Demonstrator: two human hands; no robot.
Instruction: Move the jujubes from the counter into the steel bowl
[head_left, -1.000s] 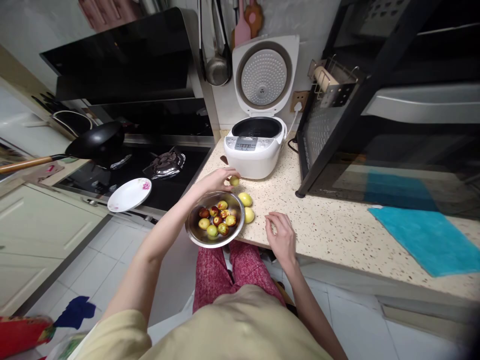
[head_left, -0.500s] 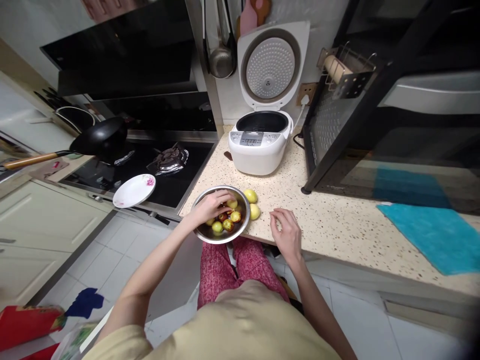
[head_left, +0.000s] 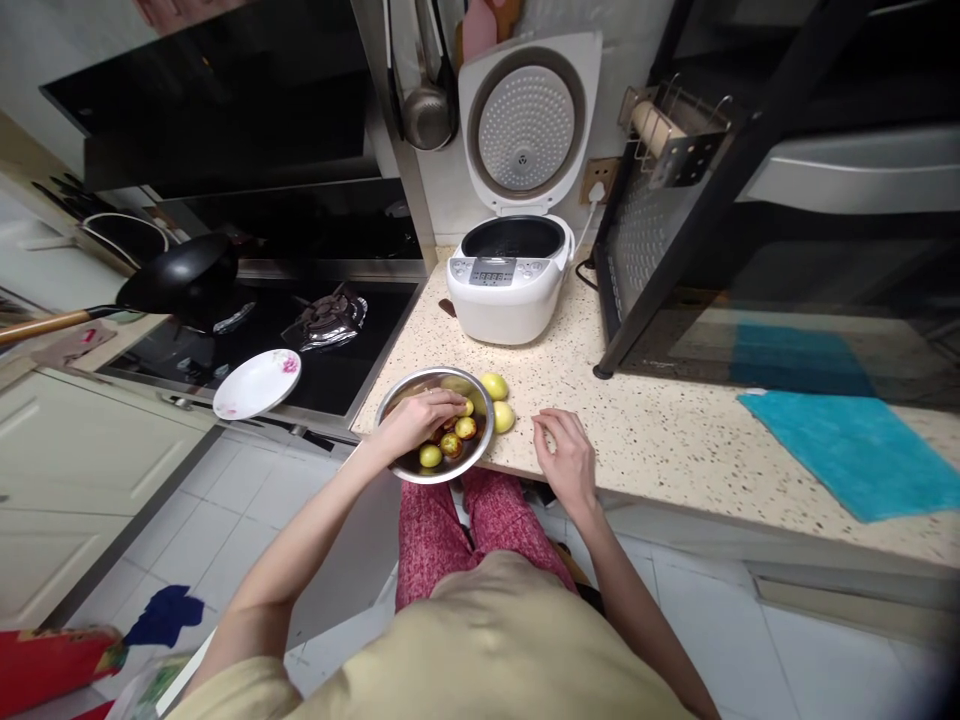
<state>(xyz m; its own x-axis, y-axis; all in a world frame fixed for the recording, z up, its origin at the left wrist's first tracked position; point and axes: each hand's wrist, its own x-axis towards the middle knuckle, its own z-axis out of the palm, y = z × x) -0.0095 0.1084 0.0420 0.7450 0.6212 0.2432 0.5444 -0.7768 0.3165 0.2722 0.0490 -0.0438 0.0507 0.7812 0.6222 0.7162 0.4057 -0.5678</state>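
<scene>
Two fruits (head_left: 494,400) are lying just right of the bowl (head_left: 390,400) where my left hand (head_left: 420,418) is curling over fruit, grip unclear, nearer than my loosely open right hand (head_left: 566,458).

Round shiny stainless-steel bowl (head_left: 390,408) sits upright at the near edge of the speckled beige stone countertop (head_left: 660,440), just left of frame centre. It holds small oval green and red-brown jujube fruits (head_left: 451,444), clustered in its lower right part, the rest covered by the left hand (head_left: 417,420) reaching in with fingers curled over them. Two larger yellow-green oval fruits (head_left: 498,401) lie on the countertop just beside the bowl's right rim.
</scene>
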